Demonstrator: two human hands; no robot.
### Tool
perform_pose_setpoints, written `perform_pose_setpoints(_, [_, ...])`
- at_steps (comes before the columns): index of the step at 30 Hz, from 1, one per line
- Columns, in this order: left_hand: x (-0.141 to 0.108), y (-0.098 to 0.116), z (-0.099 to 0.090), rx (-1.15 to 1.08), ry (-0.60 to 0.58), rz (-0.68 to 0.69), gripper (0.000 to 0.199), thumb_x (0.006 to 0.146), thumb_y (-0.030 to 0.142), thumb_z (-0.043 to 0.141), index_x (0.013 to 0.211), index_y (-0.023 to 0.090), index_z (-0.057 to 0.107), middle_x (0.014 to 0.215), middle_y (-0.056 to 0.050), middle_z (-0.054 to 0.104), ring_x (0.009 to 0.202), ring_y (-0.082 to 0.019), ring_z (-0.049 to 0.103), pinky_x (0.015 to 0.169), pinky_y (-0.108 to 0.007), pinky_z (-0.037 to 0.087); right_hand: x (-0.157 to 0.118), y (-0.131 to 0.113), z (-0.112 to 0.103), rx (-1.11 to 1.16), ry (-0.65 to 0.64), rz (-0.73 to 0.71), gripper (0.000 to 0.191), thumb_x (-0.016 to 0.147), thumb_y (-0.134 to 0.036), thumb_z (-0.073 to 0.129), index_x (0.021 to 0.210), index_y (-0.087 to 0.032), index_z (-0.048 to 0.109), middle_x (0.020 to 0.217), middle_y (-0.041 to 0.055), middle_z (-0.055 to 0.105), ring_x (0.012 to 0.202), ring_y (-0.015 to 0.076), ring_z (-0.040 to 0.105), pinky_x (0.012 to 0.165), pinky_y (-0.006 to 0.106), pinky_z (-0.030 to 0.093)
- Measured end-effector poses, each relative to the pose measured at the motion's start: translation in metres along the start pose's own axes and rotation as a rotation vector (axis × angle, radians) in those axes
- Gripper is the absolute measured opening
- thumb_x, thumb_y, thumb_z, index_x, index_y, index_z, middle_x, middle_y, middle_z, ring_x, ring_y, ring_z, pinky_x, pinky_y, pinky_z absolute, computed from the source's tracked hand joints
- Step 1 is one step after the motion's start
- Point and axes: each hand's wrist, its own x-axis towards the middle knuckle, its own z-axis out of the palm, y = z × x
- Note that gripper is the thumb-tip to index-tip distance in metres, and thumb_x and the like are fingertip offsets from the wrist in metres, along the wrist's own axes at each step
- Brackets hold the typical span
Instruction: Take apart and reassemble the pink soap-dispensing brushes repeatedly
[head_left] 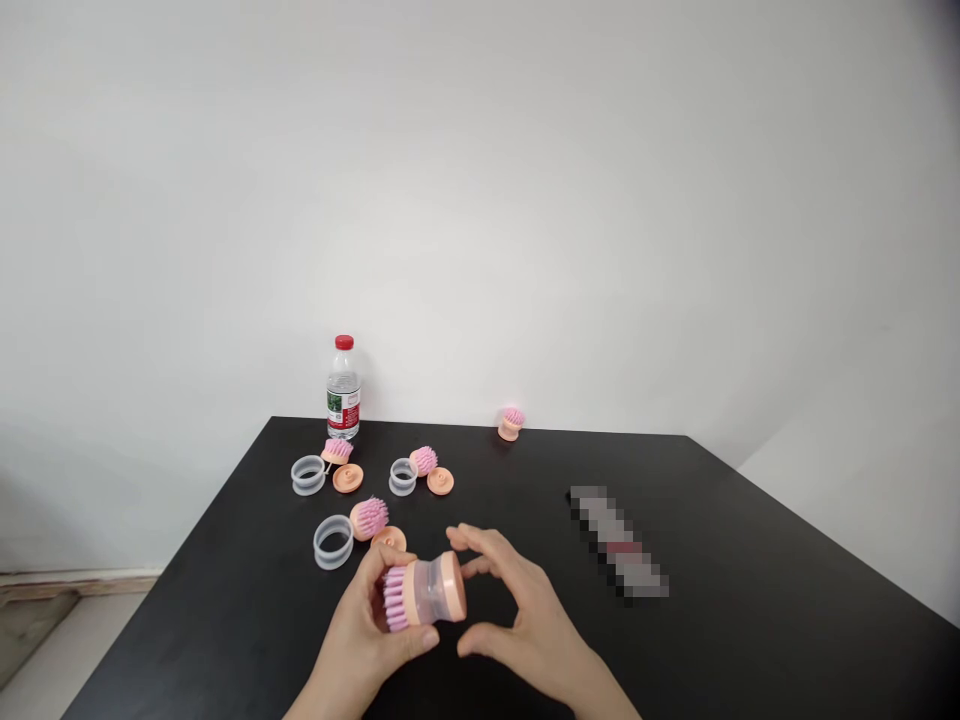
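An assembled brush (433, 590) lies sideways in my left hand (367, 630), its pink bristles facing left and its peach cap facing right. My right hand (525, 610) is just right of the cap, thumb and fingers spread, with nothing held. Beyond my left hand are a clear ring (333, 542), a bristled head (370, 518) and a peach cap (389, 541), partly hidden by my fingers. Farther back lie two similar groups, with clear rings (308, 475) (403, 477), bristled heads (337, 451) (424, 461) and caps (348, 478) (440, 481).
On the black table (525, 500), a water bottle (343, 390) with a red cap stands at the back left. Another assembled brush (511, 425) stands at the back edge near the wall. A long pixelated item (619, 542) lies at the right.
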Motion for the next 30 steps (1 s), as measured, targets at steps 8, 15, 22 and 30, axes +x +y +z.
perform_pose_setpoints(8, [-0.001,0.001,0.003,-0.014,0.013,0.013,0.059,0.048,0.039,0.096,0.093,0.022,0.061,0.090,0.003,0.056,0.072,-0.012,0.050,0.065,-0.023,0.039,0.001,-0.002,-0.002,-0.103,0.004,-0.065,0.080,0.077,-0.072,0.068,0.143,-0.030,0.051,0.128,0.0114,0.066,0.105,0.0265,0.067,0.090,0.039,0.058])
perform_pose_setpoints(15, [0.002,-0.008,-0.001,-0.016,0.023,0.057,0.061,0.049,0.039,0.096,0.097,0.024,0.062,0.098,0.000,0.056,0.078,-0.015,0.054,0.068,-0.025,0.042,0.003,-0.002,-0.001,-0.062,-0.006,-0.095,0.091,0.071,-0.082,0.059,0.143,-0.027,0.051,0.106,0.0087,0.073,0.087,0.0242,0.070,0.073,0.034,0.060])
perform_pose_setpoints(22, [0.000,-0.009,-0.002,0.063,0.050,0.106,0.060,0.047,0.041,0.095,0.096,0.024,0.064,0.105,-0.003,0.058,0.085,-0.020,0.054,0.072,-0.029,0.043,0.002,-0.011,0.005,-0.164,-0.054,-0.093,0.048,0.082,-0.044,0.079,0.125,-0.026,0.065,0.112,0.0076,0.069,0.100,0.0253,0.067,0.090,0.036,0.056])
perform_pose_setpoints(30, [0.001,-0.005,-0.008,0.401,0.050,0.321,0.042,0.054,0.045,0.090,0.085,0.025,0.069,0.086,-0.003,0.061,0.083,-0.027,0.056,0.075,-0.035,0.044,0.003,-0.011,0.003,-0.169,-0.130,0.102,0.052,0.074,-0.023,0.085,0.121,-0.030,0.066,0.113,0.0035,0.069,0.101,0.0262,0.067,0.093,0.036,0.054])
